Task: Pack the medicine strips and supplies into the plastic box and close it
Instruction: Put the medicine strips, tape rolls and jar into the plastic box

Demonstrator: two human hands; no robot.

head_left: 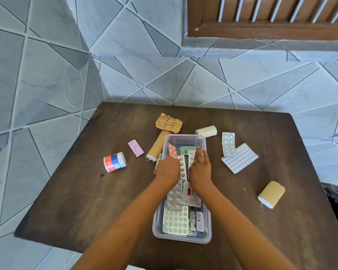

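Note:
A clear plastic box (183, 137) stands open in the middle of the dark wooden table (82, 195), with several blister strips (175, 219) lying inside it. My left hand (168, 169) is over the box's left side, fingers closed on a pink strip (172, 151) that sticks up from it. My right hand (200, 169) lies flat inside the box, fingers stretched out on white strips, with a green strip (186, 150) just ahead of it. No lid can be made out.
Loose on the table: a small jar (114, 162), a pink strip (136, 148), a tan bandage roll (158, 146), a golden strip (169, 122), a white roll (206, 131), two white blister sheets (240, 158), another tan roll (271, 193). Tiled floor surrounds the table.

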